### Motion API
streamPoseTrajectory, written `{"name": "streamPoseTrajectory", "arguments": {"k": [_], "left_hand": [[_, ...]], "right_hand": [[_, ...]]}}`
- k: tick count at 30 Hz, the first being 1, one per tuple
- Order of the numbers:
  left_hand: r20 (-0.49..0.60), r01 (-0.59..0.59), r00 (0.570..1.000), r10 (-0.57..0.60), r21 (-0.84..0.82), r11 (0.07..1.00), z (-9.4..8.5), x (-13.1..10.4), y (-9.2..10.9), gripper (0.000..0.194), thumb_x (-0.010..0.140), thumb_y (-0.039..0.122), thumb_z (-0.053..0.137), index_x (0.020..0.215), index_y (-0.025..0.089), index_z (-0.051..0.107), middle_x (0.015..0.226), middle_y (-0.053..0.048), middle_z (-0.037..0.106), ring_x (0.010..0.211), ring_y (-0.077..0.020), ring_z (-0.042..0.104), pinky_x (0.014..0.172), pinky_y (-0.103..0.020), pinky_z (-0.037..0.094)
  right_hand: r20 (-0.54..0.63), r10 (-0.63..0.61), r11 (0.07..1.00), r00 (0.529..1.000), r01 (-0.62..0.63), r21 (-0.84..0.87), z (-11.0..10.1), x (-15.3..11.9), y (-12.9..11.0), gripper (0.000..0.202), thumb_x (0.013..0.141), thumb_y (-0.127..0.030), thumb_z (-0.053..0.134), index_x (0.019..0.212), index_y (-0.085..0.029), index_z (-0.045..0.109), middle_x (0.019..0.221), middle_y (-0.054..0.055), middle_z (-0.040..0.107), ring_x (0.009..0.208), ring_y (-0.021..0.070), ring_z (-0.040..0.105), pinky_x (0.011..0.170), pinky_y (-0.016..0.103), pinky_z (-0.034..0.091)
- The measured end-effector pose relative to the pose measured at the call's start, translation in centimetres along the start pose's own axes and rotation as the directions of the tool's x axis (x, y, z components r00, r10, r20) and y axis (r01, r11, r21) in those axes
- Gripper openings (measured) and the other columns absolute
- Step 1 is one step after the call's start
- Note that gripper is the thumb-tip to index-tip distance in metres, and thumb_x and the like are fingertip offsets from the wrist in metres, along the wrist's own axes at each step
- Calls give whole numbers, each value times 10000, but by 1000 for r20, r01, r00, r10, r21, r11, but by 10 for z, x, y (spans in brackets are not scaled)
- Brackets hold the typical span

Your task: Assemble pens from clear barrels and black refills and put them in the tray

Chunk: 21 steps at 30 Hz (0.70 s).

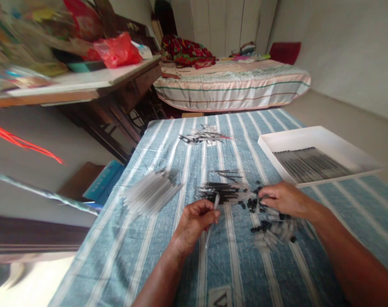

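Between the thumb and fingers of my left hand [196,217] is a translucent pen barrel [217,200], tilted over the cloth. My right hand [285,198] has its fingers pinched together over a scatter of small black pen parts [253,204]; whatever is between the fingertips is too small to make out. Just beyond my left hand lies a bundle of dark pen refills [217,192]. Clear pen caps [270,238] are heaped below my right hand. To the left rests a pile of whitish translucent barrels [152,194].
A white open box [333,140] at the right holds a row of pens [312,164]. Loose thin sticks [206,135] lie at the far end of the striped tablecloth [168,256]. Beyond stand a bed [232,89] and a side table with a red plastic bag [118,49].
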<state>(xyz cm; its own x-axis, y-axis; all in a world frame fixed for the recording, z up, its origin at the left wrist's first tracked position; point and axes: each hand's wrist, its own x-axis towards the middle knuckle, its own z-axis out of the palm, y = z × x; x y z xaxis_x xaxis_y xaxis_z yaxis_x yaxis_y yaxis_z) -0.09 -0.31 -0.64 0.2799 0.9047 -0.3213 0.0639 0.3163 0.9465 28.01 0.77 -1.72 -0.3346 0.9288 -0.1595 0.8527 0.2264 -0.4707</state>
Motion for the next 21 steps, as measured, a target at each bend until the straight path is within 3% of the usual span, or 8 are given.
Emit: {"name": "streamPoseTrajectory", "arguments": {"k": [5, 13, 21], "left_hand": [[-64, 28, 997, -34, -93, 995, 1, 1, 1, 198, 670, 271, 722, 658, 143, 571, 552, 22, 605, 414, -43, 408, 419, -177, 259], [-102, 13, 994, -30, -168, 986, 3, 2, 2, 203, 654, 266, 734, 659, 140, 574, 552, 13, 615, 382, -51, 453, 390, -177, 264], [-103, 2, 994, -26, -218, 976, 0, 4, -2, 189, 669, 280, 730, 676, 129, 618, 576, -5, 632, 404, -57, 492, 405, -175, 306]], "right_hand": [[107, 13, 987, 994, 5, -162, -3, -3, -22, 169, 758, -235, 604, 883, -211, 714, 698, 13, 700, 645, 176, 633, 559, 230, 346], [59, 39, 909, 998, -11, -416, 7, -5, -32, 287, 760, -342, 640, 992, -176, 669, 843, 128, 734, 806, 318, 687, 619, 307, 420], [6, 27, 919, 1000, -22, -393, 11, -4, -28, 183, 761, -303, 590, 875, -186, 673, 720, 97, 713, 664, 271, 664, 540, 275, 351]]}}
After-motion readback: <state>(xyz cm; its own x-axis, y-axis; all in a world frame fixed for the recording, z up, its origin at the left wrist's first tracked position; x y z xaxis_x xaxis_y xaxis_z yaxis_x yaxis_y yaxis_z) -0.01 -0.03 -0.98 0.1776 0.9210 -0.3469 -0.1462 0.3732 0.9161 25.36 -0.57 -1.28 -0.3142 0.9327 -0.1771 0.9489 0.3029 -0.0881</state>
